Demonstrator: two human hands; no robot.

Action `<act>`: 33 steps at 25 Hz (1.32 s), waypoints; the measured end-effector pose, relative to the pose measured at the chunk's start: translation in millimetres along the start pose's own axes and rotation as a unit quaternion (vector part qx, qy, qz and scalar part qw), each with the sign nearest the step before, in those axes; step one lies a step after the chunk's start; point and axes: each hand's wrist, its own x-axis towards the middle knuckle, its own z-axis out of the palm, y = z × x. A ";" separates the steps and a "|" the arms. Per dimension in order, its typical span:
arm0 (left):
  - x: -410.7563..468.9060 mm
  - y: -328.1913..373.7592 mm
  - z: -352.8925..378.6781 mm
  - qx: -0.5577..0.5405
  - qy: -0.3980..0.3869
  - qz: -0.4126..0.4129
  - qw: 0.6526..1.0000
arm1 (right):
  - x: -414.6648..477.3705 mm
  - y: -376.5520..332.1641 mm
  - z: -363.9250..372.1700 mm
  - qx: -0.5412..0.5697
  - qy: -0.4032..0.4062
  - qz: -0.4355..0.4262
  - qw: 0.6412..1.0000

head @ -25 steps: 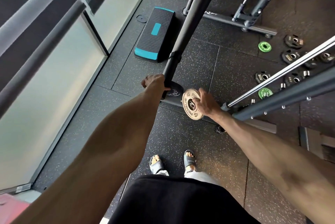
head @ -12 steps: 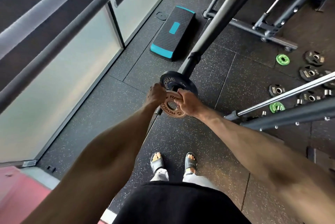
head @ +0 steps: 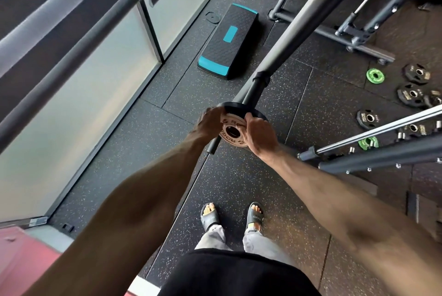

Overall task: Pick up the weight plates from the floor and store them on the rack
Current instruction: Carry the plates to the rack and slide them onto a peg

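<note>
A small tan weight plate (head: 233, 131) with dark lettering sits over the black peg (head: 212, 146) of the rack post (head: 287, 39), just in front of a larger black plate (head: 239, 107) on the same peg. My left hand (head: 209, 121) grips the tan plate's left rim. My right hand (head: 259, 136) holds its right rim, fingers curled over the edge. On the floor at the right lie several loose plates: black ones (head: 410, 94) and two green ones (head: 375, 76).
A black and teal step platform (head: 227, 42) lies on the rubber floor beyond the peg. Frosted glass panels (head: 71, 94) run along the left. A chrome bar (head: 373, 131) and a dark frame beam (head: 382, 158) cross at the right. My sandalled feet (head: 233, 215) stand below.
Both hands have brought the tan plate onto the peg and pushed it up towards the black plate. The view has shifted slightly towards the rack.
</note>
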 end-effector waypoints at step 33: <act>76.3 48.0 33.3 -0.159 -0.066 -0.218 0.961 | 61.6 50.4 19.1 0.435 0.005 0.348 0.831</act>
